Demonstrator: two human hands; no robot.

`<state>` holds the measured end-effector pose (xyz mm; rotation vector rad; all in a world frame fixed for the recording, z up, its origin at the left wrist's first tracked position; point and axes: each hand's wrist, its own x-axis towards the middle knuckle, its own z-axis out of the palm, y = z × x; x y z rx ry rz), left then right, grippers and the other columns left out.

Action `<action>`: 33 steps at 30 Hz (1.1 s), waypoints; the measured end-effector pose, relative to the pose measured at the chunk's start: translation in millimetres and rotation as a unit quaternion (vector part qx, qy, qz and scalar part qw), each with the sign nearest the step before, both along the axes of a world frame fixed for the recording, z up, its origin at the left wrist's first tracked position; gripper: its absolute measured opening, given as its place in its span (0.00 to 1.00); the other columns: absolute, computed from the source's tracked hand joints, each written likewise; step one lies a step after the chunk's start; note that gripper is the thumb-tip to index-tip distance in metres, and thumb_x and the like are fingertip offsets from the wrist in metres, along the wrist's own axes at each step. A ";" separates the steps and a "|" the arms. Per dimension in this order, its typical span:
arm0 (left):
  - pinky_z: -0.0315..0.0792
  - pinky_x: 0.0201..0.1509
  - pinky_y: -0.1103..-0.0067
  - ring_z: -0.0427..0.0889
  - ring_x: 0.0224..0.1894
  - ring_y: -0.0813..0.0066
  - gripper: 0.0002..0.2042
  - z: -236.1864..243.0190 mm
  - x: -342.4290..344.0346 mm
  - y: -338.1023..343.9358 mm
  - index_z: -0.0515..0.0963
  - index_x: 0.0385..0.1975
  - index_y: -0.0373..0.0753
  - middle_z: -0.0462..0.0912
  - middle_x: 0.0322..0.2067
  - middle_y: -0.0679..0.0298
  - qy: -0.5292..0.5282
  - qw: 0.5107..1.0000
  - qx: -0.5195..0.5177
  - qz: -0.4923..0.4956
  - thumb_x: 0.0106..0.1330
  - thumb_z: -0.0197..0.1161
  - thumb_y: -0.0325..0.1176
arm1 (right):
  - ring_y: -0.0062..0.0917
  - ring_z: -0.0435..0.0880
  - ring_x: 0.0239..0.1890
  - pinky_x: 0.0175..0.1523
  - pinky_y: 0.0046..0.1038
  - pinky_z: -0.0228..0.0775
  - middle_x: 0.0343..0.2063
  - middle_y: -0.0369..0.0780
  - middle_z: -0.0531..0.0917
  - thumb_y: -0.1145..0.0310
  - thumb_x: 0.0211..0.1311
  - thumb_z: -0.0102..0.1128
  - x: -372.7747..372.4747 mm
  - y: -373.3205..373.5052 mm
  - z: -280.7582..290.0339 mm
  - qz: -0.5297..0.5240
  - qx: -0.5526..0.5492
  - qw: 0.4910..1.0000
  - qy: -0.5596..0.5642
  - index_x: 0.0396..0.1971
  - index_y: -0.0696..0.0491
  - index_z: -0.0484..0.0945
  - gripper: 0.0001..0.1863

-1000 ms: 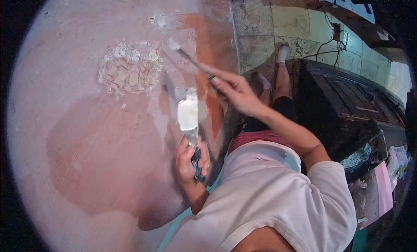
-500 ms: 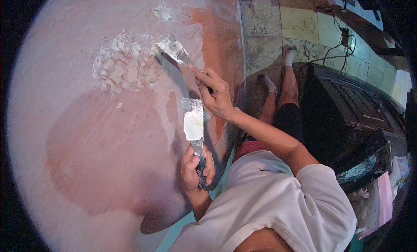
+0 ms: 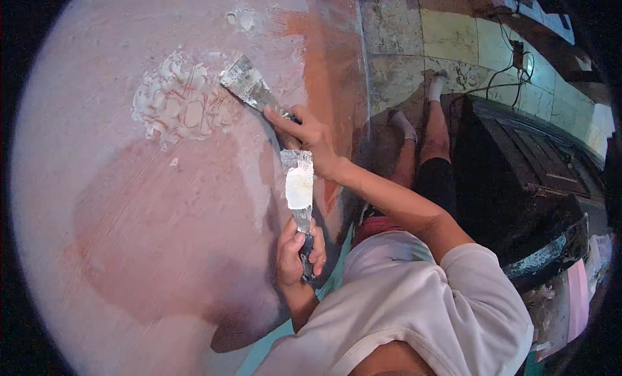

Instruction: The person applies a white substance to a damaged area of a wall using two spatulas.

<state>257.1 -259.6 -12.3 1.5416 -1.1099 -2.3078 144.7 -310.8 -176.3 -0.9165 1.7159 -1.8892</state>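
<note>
My left hand (image 3: 298, 253) is closed on the dark handle of a putty knife (image 3: 298, 188), held upright with a thick white lump of paste on its metal blade. My right hand (image 3: 304, 136) grips a second putty knife (image 3: 245, 81); its white-smeared blade lies at the pink wall (image 3: 142, 227), on the right edge of a rough, lumpy patch of white filler (image 3: 175, 100). A small white filler spot (image 3: 245, 21) is higher up, beside an orange painted strip (image 3: 324, 65).
At the right, a tiled floor (image 3: 453, 32) shows my legs and socked feet. A bulky black piece of furniture (image 3: 518, 162) stands beside them, with cables (image 3: 518, 65) beyond. A pink sheet (image 3: 573, 292) and plastic bags lie at the lower right.
My right knife has swung round onto the wall and slid left and down toward the patch. My left hand with the loaded knife sits slightly further right in view.
</note>
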 end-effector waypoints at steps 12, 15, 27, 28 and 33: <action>0.60 0.10 0.84 0.60 0.07 0.78 0.15 -7.2 -8.6 -2.8 0.64 0.36 0.34 0.62 0.12 0.64 -0.022 0.999 0.019 -0.033 0.63 0.46 0.42 | 0.27 0.74 0.27 0.35 0.26 0.67 0.28 0.43 0.77 0.81 0.54 0.53 -53.4 48.7 16.2 0.144 0.021 0.988 -0.056 0.55 0.50 0.72 0.26; 0.60 0.11 0.83 0.61 0.08 0.78 0.15 -7.7 -6.3 1.3 0.64 0.37 0.34 0.63 0.12 0.64 -0.027 0.999 0.004 -0.026 0.63 0.46 0.42 | 0.27 0.74 0.27 0.35 0.26 0.67 0.27 0.44 0.77 0.82 0.54 0.52 -60.1 50.3 26.9 0.120 -0.020 0.989 -0.090 0.55 0.51 0.73 0.25; 0.60 0.12 0.83 0.61 0.09 0.78 0.13 -12.9 -1.1 1.5 0.64 0.38 0.34 0.63 0.13 0.64 -0.021 0.999 0.015 -0.036 0.64 0.44 0.40 | 0.40 0.78 0.27 0.31 0.37 0.69 0.27 0.44 0.76 0.69 0.53 0.58 -67.0 37.3 35.4 0.176 0.066 0.982 0.023 0.58 0.41 0.69 0.28; 0.60 0.12 0.83 0.61 0.09 0.78 0.13 -14.4 -2.8 1.3 0.64 0.38 0.34 0.63 0.13 0.64 -0.021 0.999 0.016 -0.039 0.64 0.44 0.40 | 0.39 0.78 0.27 0.30 0.36 0.70 0.28 0.44 0.76 0.67 0.53 0.59 -64.1 39.9 31.4 0.176 0.068 0.981 0.045 0.59 0.40 0.68 0.29; 0.60 0.11 0.83 0.61 0.09 0.78 0.14 -9.0 -10.5 -1.2 0.64 0.37 0.34 0.63 0.13 0.64 -0.044 0.997 0.024 -0.063 0.63 0.44 0.40 | 0.38 0.79 0.27 0.26 0.35 0.70 0.30 0.43 0.77 0.68 0.54 0.58 -66.7 53.0 25.3 0.153 0.066 0.982 0.091 0.60 0.37 0.66 0.31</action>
